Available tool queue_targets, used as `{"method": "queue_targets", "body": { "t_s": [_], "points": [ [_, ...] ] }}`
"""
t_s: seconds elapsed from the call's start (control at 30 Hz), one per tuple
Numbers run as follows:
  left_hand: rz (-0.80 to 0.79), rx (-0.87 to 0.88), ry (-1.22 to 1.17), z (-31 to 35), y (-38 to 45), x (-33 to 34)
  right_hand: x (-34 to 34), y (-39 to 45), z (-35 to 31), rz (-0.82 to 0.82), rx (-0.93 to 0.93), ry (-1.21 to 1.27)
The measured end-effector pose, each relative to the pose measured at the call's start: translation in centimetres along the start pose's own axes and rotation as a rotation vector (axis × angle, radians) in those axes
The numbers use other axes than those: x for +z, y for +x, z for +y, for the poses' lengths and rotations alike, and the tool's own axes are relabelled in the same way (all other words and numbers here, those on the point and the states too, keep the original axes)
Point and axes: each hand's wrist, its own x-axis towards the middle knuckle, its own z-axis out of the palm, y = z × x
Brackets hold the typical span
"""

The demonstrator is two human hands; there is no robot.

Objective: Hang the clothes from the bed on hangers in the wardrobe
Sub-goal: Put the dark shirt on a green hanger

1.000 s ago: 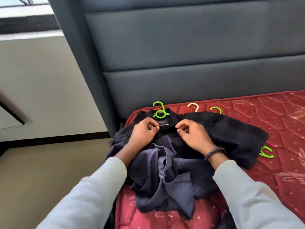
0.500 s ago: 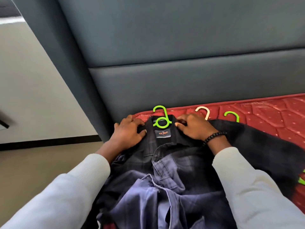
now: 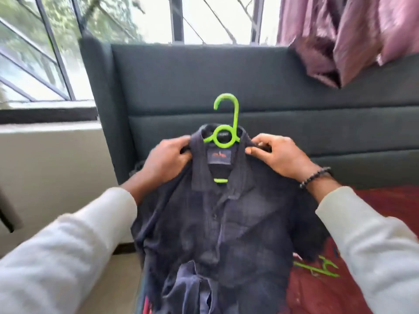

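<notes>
Nearest the camera, my two pale sleeves are reaching in from the lower corners, and the tail of a dark shirt (image 3: 217,223) is draping down between them over the near edge of the red mattress (image 3: 322,295). A spare green hanger (image 3: 317,269) is lying flat on that mattress just right of the shirt's hem, partly tucked under the cloth.

Further in, I am holding the shirt up by its shoulders. My left hand (image 3: 166,158) is gripping the left shoulder, fingers curled into the fabric beside the collar. My right hand (image 3: 277,155), a beaded bracelet (image 3: 315,176) at its wrist, is pinching the right shoulder between thumb and fingers. A green hanger (image 3: 225,132) is sitting inside the collar, its ring and hook rising clear above the neckline, its lower bar showing beneath the label.

Behind the shirt, the grey padded headboard (image 3: 272,87) is filling the middle ground. Beyond it, a barred window (image 3: 176,19) is letting in daylight, and a mauve curtain (image 3: 353,37) is hanging at far right, spilling over the headboard's top.
</notes>
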Motion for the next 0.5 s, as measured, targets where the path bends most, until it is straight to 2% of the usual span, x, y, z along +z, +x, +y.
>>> {"method": "queue_targets", "body": {
  "t_s": [0.1,0.2,0.33,0.5],
  "points": [
    [0.179,0.015,0.095,5.1,3.5,-6.8,-7.4,2.0,-3.1,-0.026,-0.011,-0.135],
    [0.235,0.017,0.115,9.8,6.4,-13.0,-13.9,3.8,-6.2,0.105,-0.056,-0.161],
    [0.146,0.083,0.126,13.5,9.2,-18.8,-19.4,5.5,-9.7,0.179,-0.103,-0.171],
    [0.111,0.145,0.004,13.8,9.7,-20.5,-22.2,4.5,-11.1,0.212,-0.12,-0.138]
  ]
}}
